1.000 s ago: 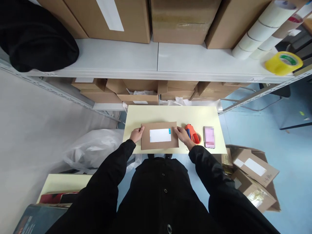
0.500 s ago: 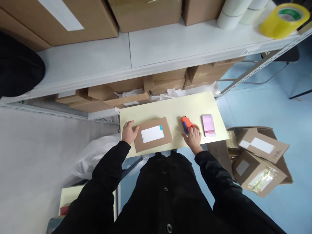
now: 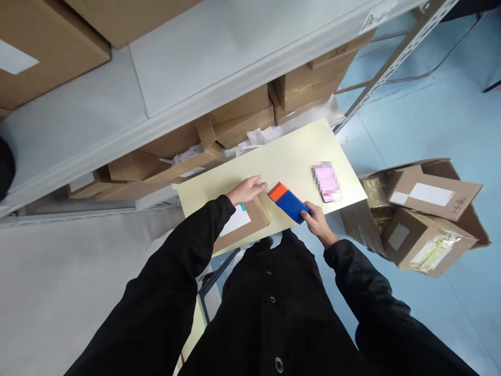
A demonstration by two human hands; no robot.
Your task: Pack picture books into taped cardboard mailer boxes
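Note:
My right hand [image 3: 318, 221] is closed around one end of an orange and blue tape dispenser [image 3: 290, 204], held over the front part of the small cream table [image 3: 291, 143]. Its orange end points toward my left hand [image 3: 246, 190]. That hand has its fingers stretched out and hovers at or just above the far side of a flat brown cardboard box [image 3: 255, 219]; whether it touches the box I cannot tell. A white label [image 3: 236, 223] on the box is partly covered by my left sleeve. Off to the right lies a pink phone-sized item [image 3: 326, 180], blurred out.
Beyond the table runs a grey shelf [image 3: 219, 57] with cardboard boxes [image 3: 250, 117] beneath it. On the floor at right stands a large open carton [image 3: 362, 230] filled with taped parcels [image 3: 430, 243]. A metal shelf post [image 3: 391, 68] rises near the table's far right corner.
My right hand has taken hold of the tape dispenser and lifted it leftward off the table. My left hand has moved from the box's left edge to its far right side. The view has turned.

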